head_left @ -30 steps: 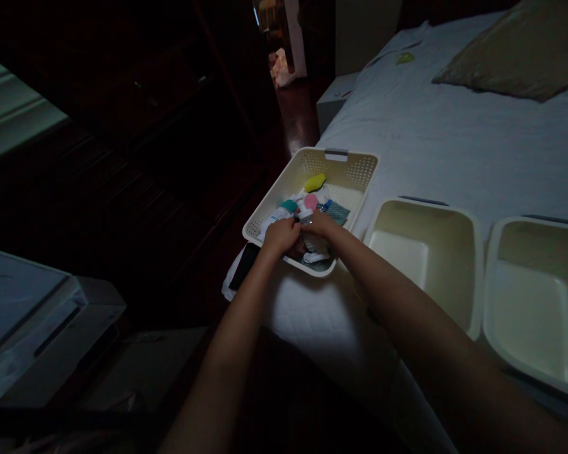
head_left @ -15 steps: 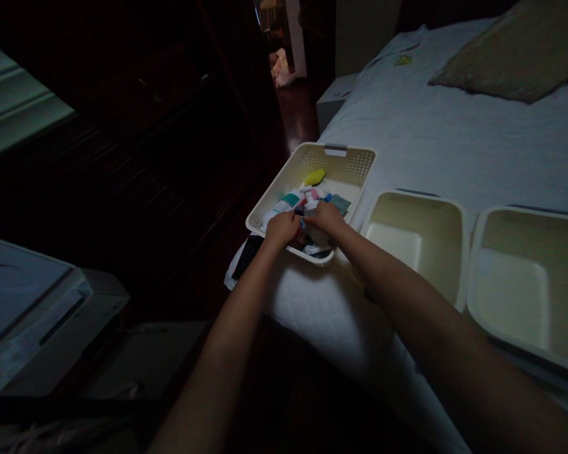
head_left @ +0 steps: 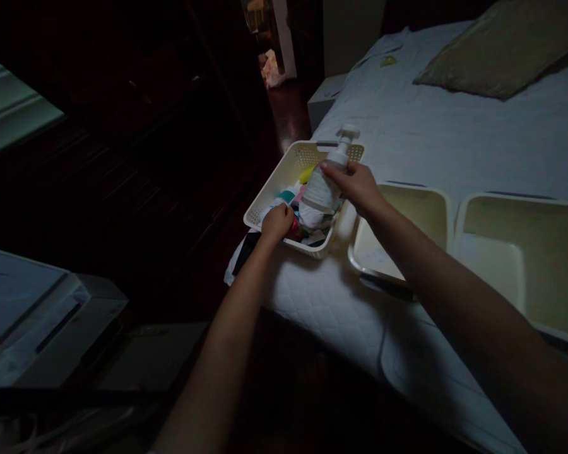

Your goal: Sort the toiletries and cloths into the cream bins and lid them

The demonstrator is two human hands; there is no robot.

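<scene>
My right hand (head_left: 357,184) is closed around a clear pump bottle (head_left: 319,189) with a white pump top, held tilted above the near right part of a cream perforated basket (head_left: 277,180). My left hand (head_left: 278,222) is inside the basket's near side with its fingers curled; a pinkish-red thing shows beside the fingertips, but what they grip is hidden. Next to that hand lies a white bottle with a teal band (head_left: 284,198). Behind the pump bottle a yellow item (head_left: 306,174) shows. Other small items in the basket are partly covered.
Two cream bins, a middle one (head_left: 355,255) and a right one (head_left: 459,217), stand on the white bed (head_left: 322,284). A pillow (head_left: 483,53) lies at the far right. A pale boxy appliance (head_left: 23,315) stands at the left, and dark furniture rises behind it.
My right hand has lifted the pump bottle up and to the right from among the basket's items. My left hand stays low in the basket. The view has shifted slightly.
</scene>
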